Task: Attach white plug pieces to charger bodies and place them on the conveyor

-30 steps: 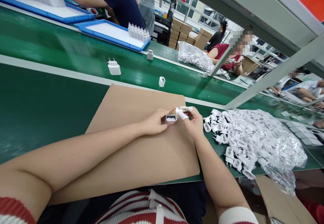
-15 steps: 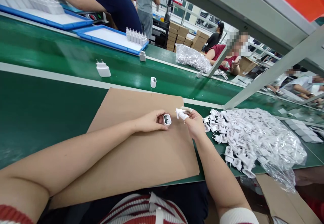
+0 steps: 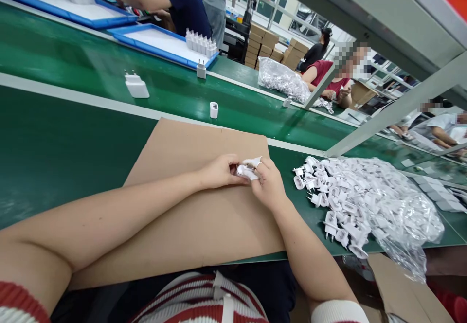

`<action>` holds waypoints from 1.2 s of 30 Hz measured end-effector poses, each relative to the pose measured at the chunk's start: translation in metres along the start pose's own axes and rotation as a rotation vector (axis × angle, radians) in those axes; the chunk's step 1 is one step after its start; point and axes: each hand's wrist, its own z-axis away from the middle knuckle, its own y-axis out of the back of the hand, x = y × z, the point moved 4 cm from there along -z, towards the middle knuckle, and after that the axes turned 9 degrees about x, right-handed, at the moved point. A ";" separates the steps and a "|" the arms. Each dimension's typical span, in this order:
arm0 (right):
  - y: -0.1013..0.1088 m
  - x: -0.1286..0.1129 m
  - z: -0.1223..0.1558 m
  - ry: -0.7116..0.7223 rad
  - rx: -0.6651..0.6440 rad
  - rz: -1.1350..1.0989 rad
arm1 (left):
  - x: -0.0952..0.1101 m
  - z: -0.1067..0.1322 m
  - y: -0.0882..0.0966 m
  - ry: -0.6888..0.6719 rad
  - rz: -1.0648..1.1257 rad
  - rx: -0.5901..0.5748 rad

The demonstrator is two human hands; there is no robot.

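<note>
Over the brown cardboard sheet [image 3: 204,230], my two hands meet. My left hand [image 3: 220,171] is closed around a white charger housing [image 3: 241,170], with its open end turned toward my right hand. My right hand [image 3: 270,184], with white finger covers on its fingertips, is closed at that end and presses a white pronged plug cap against the housing. The cap is mostly hidden by the fingers, so I cannot tell how deep it sits. To the right lies a heap of loose white plug caps [image 3: 339,201], partly spilling from a clear plastic bag [image 3: 412,221].
On the green belt beyond stand a white housing [image 3: 213,110], a pronged charger [image 3: 137,86] and another charger [image 3: 201,69]. Blue-edged trays [image 3: 160,45] hold upright chargers at the far side. A metal post [image 3: 394,99] slants up at the right. Co-workers sit across.
My right hand has moved left with the plug cap and now meets the housing in my left hand. The items on the belt have shifted slightly left in view.
</note>
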 end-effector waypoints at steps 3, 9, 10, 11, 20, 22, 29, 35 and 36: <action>-0.004 -0.001 -0.002 0.017 -0.028 0.058 | -0.001 0.000 -0.001 -0.008 0.012 0.018; -0.004 -0.011 -0.009 -0.023 -0.064 0.196 | -0.002 0.000 -0.001 0.026 0.017 0.036; -0.005 -0.012 -0.011 -0.036 -0.073 0.213 | -0.003 0.001 -0.001 0.034 0.005 0.048; -0.005 -0.013 -0.012 -0.052 -0.082 0.226 | -0.003 0.001 -0.001 0.039 -0.006 0.057; -0.015 0.002 0.005 -0.226 0.062 0.133 | -0.003 0.004 -0.010 0.089 0.062 0.047; -0.015 0.006 0.007 -0.270 0.047 0.027 | -0.004 0.004 -0.012 0.114 0.084 0.018; 0.045 0.044 -0.002 -0.526 0.024 0.442 | -0.030 -0.066 0.021 0.224 0.039 0.285; 0.067 0.111 0.020 -0.900 -0.086 0.763 | -0.060 -0.146 0.082 0.340 -0.379 0.684; 0.065 0.120 0.022 -0.870 -0.066 0.732 | -0.062 -0.152 0.086 0.339 -0.402 0.678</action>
